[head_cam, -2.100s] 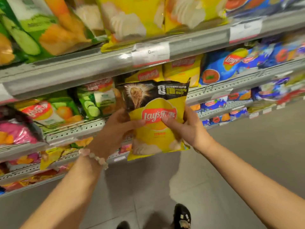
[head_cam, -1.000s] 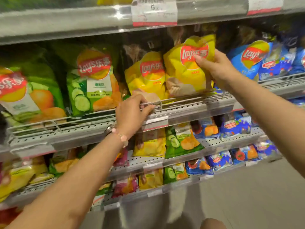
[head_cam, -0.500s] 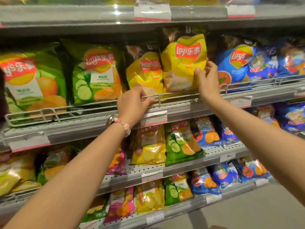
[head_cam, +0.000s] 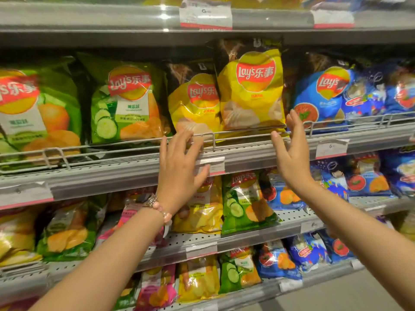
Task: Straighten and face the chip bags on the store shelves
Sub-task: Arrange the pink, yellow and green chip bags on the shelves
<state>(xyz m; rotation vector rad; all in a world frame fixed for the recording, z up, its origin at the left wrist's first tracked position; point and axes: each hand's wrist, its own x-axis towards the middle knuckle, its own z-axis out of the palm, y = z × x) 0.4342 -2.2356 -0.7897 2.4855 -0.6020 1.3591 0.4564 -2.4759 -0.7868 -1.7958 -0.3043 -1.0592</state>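
Both hands are hovering open in front of a yellow chip bag on the shelf.

The yellow chip bag point(head_cam: 250, 86) is standing upright and facing out behind the wire rail point(head_cam: 134, 142), overlapping a second yellow bag point(head_cam: 194, 104). The left hand point(head_cam: 180, 167) is spreading relaxed fingers over the rail, perhaps brushing it. The right hand point(head_cam: 292, 149) is reaching with straight fingers beside the bag's lower right corner, gripping nothing.
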